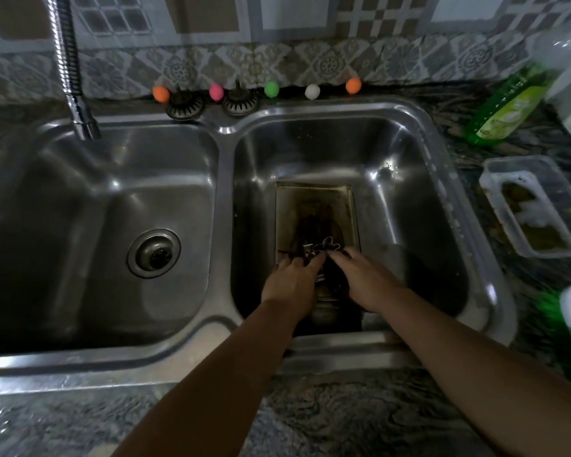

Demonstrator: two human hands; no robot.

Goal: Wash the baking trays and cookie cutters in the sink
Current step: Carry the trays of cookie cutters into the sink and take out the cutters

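A stained rectangular baking tray [315,209] lies on the bottom of the right basin of the double steel sink [223,150]. On the tray's near end lie thin metal cookie cutters [327,247], their outlines hard to make out in the shadow. My left hand [292,280] and my right hand [363,278] both reach down to that pile, fingertips on the cutters. The fingers hide whether either hand grips one. A dark object below the hands is too shadowed to identify.
A flexible chrome faucet [75,94] hangs over the left basin, whose drain [154,253] is open. Green dish soap [505,113] lies on the counter at right, above a clear plastic container [534,209]. Two sink strainers [183,107] and coloured balls sit behind the sink.
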